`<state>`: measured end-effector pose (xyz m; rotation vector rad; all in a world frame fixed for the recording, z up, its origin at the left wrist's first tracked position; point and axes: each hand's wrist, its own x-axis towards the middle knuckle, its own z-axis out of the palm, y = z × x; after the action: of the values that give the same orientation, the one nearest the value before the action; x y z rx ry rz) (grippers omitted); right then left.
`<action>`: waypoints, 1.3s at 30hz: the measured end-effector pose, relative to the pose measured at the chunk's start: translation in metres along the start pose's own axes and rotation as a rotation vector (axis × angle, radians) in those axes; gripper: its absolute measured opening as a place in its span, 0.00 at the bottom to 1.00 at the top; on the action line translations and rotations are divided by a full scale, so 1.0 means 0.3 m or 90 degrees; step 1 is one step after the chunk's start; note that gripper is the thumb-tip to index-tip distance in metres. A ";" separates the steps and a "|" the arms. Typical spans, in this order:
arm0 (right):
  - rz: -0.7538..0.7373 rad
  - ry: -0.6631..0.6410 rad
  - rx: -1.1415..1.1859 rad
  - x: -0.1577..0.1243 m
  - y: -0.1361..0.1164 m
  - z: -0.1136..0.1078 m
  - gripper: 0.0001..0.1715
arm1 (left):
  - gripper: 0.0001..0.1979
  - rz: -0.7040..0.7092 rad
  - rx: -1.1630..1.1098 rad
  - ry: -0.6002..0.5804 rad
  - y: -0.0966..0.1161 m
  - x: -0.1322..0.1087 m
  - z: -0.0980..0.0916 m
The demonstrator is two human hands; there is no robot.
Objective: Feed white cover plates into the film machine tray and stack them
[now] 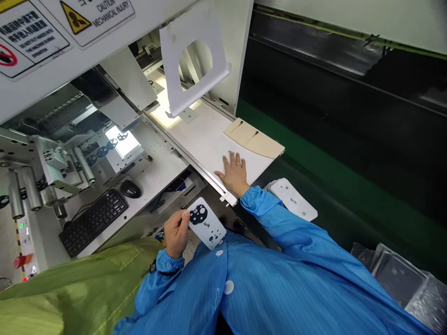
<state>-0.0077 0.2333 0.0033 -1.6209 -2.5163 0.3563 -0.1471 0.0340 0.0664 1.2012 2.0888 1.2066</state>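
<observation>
while the label (101, 14) reads "caution mechanical injury", the grip of the left hand (176, 232) pinches a card (206, 223) and the right hand (234, 174) lies open by the surface (206, 139) edge.

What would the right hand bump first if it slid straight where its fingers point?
The right hand would probably meet the beige plate lying on the white table just ahead.

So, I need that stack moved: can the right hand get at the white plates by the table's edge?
Probably yes: the right hand lies flat and empty on the white table, and the stack of white plates sits beside its sleeve, nothing between.
</observation>
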 end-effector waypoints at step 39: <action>-0.405 0.302 0.365 -0.327 -0.053 -0.268 0.10 | 0.18 0.153 -0.045 -0.119 0.185 0.060 0.077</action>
<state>0.0378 0.1480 0.0870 -0.5709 -2.1262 0.4787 -0.1144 0.0735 0.1026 1.5026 1.7905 1.2078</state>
